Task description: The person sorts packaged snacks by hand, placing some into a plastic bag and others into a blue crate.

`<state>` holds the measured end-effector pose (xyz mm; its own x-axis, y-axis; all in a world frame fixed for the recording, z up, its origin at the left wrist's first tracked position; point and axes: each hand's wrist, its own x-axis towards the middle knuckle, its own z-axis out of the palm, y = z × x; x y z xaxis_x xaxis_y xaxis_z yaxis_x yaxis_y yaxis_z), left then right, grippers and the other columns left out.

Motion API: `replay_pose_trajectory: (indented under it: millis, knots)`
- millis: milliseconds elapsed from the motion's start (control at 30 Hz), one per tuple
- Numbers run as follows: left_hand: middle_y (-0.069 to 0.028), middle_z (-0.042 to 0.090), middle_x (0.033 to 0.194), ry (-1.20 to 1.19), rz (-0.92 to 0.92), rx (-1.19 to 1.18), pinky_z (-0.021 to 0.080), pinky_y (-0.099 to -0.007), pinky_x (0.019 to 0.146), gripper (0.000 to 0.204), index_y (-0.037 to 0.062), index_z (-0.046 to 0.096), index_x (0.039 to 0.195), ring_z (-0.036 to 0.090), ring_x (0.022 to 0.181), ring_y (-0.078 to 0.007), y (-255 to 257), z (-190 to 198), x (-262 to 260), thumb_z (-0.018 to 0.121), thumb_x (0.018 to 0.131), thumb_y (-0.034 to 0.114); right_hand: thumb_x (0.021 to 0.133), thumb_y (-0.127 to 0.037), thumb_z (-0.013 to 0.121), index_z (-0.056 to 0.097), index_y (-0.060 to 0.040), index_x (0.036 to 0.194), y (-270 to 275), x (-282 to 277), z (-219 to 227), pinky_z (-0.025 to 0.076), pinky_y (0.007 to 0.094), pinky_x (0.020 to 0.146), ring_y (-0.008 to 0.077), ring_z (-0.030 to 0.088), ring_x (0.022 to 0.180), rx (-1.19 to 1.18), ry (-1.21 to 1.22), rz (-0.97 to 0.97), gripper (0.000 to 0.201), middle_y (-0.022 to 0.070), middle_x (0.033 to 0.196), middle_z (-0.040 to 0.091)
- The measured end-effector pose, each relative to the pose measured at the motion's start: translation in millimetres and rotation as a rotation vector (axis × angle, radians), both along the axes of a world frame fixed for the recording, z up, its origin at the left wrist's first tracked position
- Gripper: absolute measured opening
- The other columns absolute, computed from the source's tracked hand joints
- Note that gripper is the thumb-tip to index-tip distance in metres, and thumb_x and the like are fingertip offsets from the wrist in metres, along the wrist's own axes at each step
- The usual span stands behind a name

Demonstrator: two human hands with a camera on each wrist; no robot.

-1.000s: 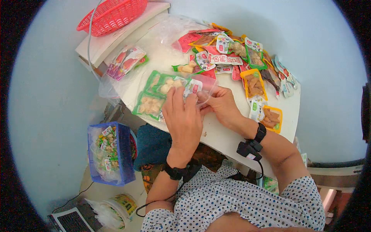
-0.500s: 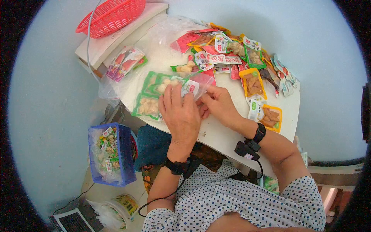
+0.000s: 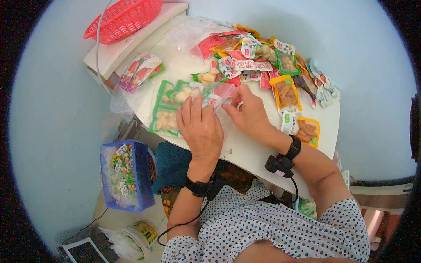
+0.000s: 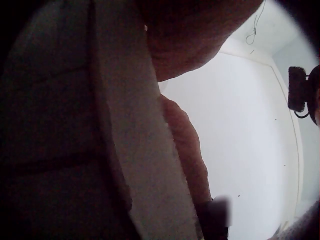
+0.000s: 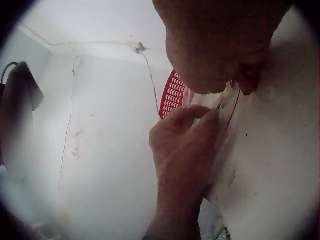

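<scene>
Green-edged packets of pale food pieces (image 3: 167, 120) lie side by side on the white table (image 3: 245, 151), partly inside a clear plastic bag (image 3: 224, 90). My left hand (image 3: 201, 131) rests over the packets' near right side, fingers extended and spread on the plastic. At the bag's right end, my right hand (image 3: 252, 116) pinches the clear film between thumb and fingers. The right wrist view has the left hand (image 5: 182, 145) low, facing the dark underside of the right hand (image 5: 220, 45). In the left wrist view, the table edge (image 4: 145, 120) hides most of the work.
A heap of colourful food packets (image 3: 256, 65) covers the table's back right. Two yellow-edged packets (image 3: 287, 94) lie nearer. Purple-and-white packets (image 3: 139, 72) are at the left, below a red basket (image 3: 127, 19). On the floor stand a blue crate (image 3: 142, 175) of packets and a bucket (image 3: 142, 234).
My left hand has slid slightly left over the packets. The right hand has come apart from it, its fingers now at the upper right edge of the bag.
</scene>
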<state>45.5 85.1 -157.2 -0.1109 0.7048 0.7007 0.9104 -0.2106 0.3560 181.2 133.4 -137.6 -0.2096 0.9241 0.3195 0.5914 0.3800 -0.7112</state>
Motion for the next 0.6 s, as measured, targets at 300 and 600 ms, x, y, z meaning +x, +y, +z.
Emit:
replay_pose_trajectory:
  millis: [300,600]
  knots:
    - [-0.0137,0.056,0.116,0.064,0.015,0.014,0.032,-0.0542,0.102,0.01,0.0035,0.06,0.087,0.047,0.12,-0.0352,2,-3,1,0.06,0.079,0.009,0.08,-0.018,0.07,0.062,0.0001,0.088,15,9,1,0.05,0.0394,0.065,0.0302,0.063,0.071,0.007,-0.049,0.064,0.021,0.0167,0.08,0.064]
    - [-0.013,0.055,0.118,0.076,0.01,-0.028,0.03,-0.0563,0.103,0.02,0.0034,0.064,0.091,0.046,0.122,-0.0349,-2,6,0,0.069,0.073,0.01,0.082,-0.017,0.067,0.062,0.001,0.081,10,6,1,0.045,0.0349,0.06,0.0239,0.057,0.067,0.027,0.123,0.131,0.018,0.0127,0.078,0.058]
